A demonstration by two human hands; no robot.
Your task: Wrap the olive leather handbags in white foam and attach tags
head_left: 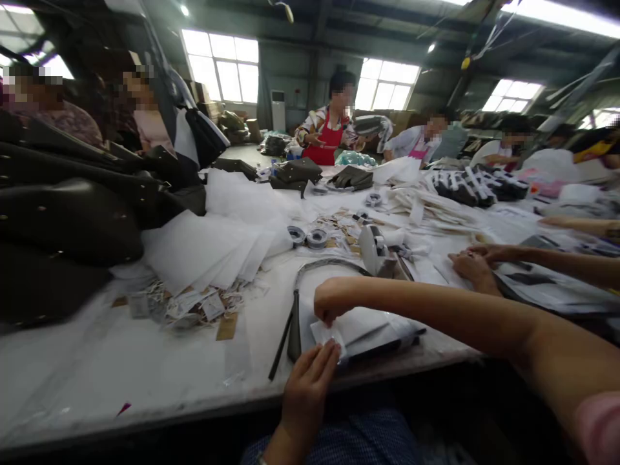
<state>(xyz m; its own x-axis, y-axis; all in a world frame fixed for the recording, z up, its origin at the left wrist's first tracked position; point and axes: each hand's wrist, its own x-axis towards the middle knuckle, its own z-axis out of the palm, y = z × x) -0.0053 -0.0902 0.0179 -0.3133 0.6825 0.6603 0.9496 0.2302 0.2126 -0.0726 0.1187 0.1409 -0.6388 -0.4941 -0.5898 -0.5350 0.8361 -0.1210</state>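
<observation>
A dark handbag [372, 345], partly covered by white sheeting, lies at the table's front edge with its curved handle [314, 264] stretched out behind it. On top is a small clear plastic packet [320, 332] with something pale inside. My left hand [310, 387] holds the packet's near edge, fingers pressed together. Above it, my right hand [335, 299] is closed, its fingertips pinching the packet's far side. Its thumb is partly hidden. A dark strap end [281, 349] lies left of the bag.
Left of my hands are a pile of tags with strings [194, 307], stacked white foam sheets [208, 248] and dark bags [68, 239]. Tape rolls [317, 239] and a tape dispenser [375, 250] stand behind. A co-worker's hands [472, 265] work close on the right; other people are across the table.
</observation>
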